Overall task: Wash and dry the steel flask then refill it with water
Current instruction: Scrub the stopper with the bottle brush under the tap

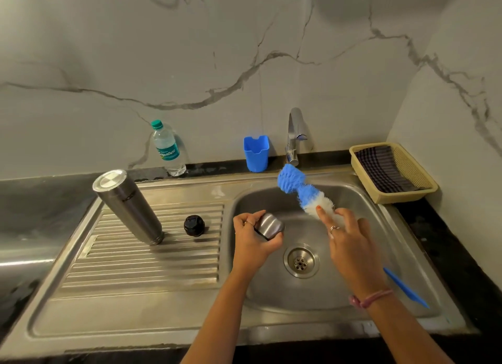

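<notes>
Steel flask (127,206) stands inverted on the draining board (141,257), mouth down, base up, long axis leaning up-left. Black stopper (194,225) sits just beside it. Steel cap (269,225) is gripped by the left hand (255,236) over the sink (271,295). Bottle brush (301,192) is grasped by the right hand (350,241), bristle end pointing up-left toward the tap (294,135).

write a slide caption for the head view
Left hand holds steel cap, right hand holds bottle brush over sink.
</notes>
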Motion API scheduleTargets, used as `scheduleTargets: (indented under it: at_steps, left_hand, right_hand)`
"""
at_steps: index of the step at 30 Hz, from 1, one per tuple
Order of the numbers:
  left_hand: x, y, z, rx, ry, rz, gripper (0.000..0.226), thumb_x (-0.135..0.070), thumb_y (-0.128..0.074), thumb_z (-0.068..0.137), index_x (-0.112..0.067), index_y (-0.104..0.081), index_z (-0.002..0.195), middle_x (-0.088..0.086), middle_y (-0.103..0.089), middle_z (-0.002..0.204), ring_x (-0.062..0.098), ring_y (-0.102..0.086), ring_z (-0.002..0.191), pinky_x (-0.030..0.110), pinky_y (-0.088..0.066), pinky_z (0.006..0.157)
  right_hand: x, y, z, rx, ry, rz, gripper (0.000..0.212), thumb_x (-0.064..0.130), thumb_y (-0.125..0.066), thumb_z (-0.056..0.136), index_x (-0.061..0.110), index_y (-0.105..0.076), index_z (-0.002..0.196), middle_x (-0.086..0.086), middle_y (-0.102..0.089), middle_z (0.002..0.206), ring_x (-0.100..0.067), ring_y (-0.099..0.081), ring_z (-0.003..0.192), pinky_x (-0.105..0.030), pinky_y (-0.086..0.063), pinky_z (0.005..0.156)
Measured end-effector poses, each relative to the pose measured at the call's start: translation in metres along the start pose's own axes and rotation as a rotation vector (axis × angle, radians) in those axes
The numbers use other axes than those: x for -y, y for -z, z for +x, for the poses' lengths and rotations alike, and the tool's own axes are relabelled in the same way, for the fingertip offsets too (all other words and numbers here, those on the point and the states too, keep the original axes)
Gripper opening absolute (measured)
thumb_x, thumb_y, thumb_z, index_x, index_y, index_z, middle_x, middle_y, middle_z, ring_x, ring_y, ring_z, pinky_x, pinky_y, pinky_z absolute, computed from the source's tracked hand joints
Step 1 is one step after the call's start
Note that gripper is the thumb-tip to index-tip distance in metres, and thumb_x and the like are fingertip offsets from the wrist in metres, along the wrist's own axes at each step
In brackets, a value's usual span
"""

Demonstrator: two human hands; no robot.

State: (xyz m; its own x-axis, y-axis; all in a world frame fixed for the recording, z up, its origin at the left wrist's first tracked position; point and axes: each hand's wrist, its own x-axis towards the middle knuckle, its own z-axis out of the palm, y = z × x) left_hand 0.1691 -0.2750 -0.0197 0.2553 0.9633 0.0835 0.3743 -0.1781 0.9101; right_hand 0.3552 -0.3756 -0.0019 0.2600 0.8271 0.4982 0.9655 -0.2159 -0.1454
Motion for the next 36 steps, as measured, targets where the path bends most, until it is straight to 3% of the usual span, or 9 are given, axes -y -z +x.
scheduleTargets:
  at_steps: [4, 13, 17, 20, 23, 28, 30, 33, 36]
  left_hand:
    - [0.002, 0.009, -0.007, -0.023, 0.058, -0.095, 0.060, -0.022, -0.089, 0.069, -0.034, -0.049, 0.113, -0.002, -0.050, 0.119, 0.005, -0.058, 0.097, 0.013, -0.050, 0.079]
    - [0.022, 0.030, -0.017, 0.033, 0.115, -0.192, 0.061, -0.007, -0.086, 0.071, -0.019, -0.048, 0.117, 0.000, -0.062, 0.101, 0.005, -0.061, 0.081, 0.017, -0.052, 0.073]
    - [0.037, 0.041, -0.022, 0.011, 0.118, -0.220, 0.066, -0.003, -0.085, 0.070, -0.020, -0.048, 0.123, 0.005, -0.062, 0.114, 0.006, -0.065, 0.095, 0.017, -0.052, 0.077]
    - [0.046, 0.051, -0.028, 0.008, 0.122, -0.230, 0.073, -0.009, -0.086, 0.067, -0.020, -0.047, 0.128, 0.002, -0.059, 0.121, 0.007, -0.062, 0.106, 0.014, -0.050, 0.083]
    - [0.051, 0.065, -0.032, -0.005, 0.099, -0.206, 0.073, -0.004, -0.085, 0.070, -0.017, -0.047, 0.130, -0.003, -0.055, 0.123, -0.005, -0.056, 0.107, 0.008, -0.046, 0.084]
    - [0.066, 0.088, -0.037, -0.100, 0.106, -0.159, 0.069, -0.001, -0.085, 0.070, -0.013, -0.048, 0.128, 0.001, -0.056, 0.120, -0.013, -0.056, 0.100, 0.007, -0.046, 0.082]
    - [0.073, 0.098, -0.038, -0.160, 0.109, -0.137, 0.069, 0.001, -0.085, 0.071, -0.014, -0.048, 0.127, 0.002, -0.054, 0.119, -0.009, -0.057, 0.100, 0.006, -0.044, 0.084]
    - [0.082, 0.112, -0.040, -0.236, 0.131, -0.103, 0.071, -0.003, -0.087, 0.070, -0.018, -0.046, 0.127, -0.002, -0.049, 0.118, 0.002, -0.055, 0.105, 0.004, -0.042, 0.086]
    - [0.090, 0.121, -0.041, -0.266, 0.161, -0.075, 0.075, -0.002, -0.086, 0.071, -0.013, -0.046, 0.133, 0.001, -0.045, 0.122, 0.007, -0.053, 0.104, 0.001, -0.042, 0.081]
  right_hand:
    - [0.008, -0.010, -0.001, 0.052, -0.005, 0.013, 0.072, 0.001, -0.081, 0.067, 0.026, -0.058, 0.131, -0.002, -0.055, 0.114, -0.020, -0.045, 0.082, -0.026, -0.050, 0.052]
    - [0.035, -0.021, -0.004, 0.084, -0.107, 0.059, 0.074, 0.000, -0.081, 0.065, 0.025, -0.059, 0.130, 0.000, -0.057, 0.114, -0.021, -0.048, 0.085, -0.026, -0.051, 0.056]
    - [0.047, -0.028, -0.008, 0.113, -0.177, 0.087, 0.066, -0.002, -0.075, 0.073, 0.024, -0.058, 0.131, -0.002, -0.056, 0.117, -0.026, -0.052, 0.090, -0.030, -0.055, 0.056]
    - [0.052, -0.028, -0.010, 0.225, -0.203, 0.098, 0.067, 0.004, -0.069, 0.080, 0.024, -0.048, 0.140, -0.002, -0.052, 0.121, -0.024, -0.052, 0.097, -0.031, -0.053, 0.070]
    - [0.059, -0.026, -0.014, 0.289, -0.291, 0.207, 0.073, 0.006, -0.068, 0.081, 0.023, -0.039, 0.146, -0.006, -0.050, 0.123, -0.026, -0.053, 0.099, -0.032, -0.048, 0.081]
    - [0.067, -0.036, -0.014, 0.339, -0.500, 0.501, 0.068, -0.003, -0.073, 0.074, 0.005, -0.049, 0.137, -0.019, -0.053, 0.121, -0.034, -0.058, 0.101, -0.024, -0.036, 0.080]
    - [0.071, -0.038, -0.015, 0.359, -0.608, 0.606, 0.063, -0.001, -0.074, 0.072, 0.000, -0.053, 0.132, -0.019, -0.060, 0.111, -0.034, -0.060, 0.100, -0.027, -0.042, 0.081]
    - [0.074, -0.037, -0.017, 0.353, -0.715, 0.751, 0.044, -0.002, -0.074, 0.073, 0.004, -0.064, 0.115, 0.002, -0.063, 0.078, -0.024, -0.064, 0.077, -0.033, -0.050, 0.070]
    - [0.075, -0.041, -0.020, 0.372, -0.812, 0.885, 0.045, 0.001, -0.076, 0.074, 0.010, -0.063, 0.116, -0.002, -0.068, 0.087, -0.015, -0.064, 0.078, -0.025, -0.047, 0.066]
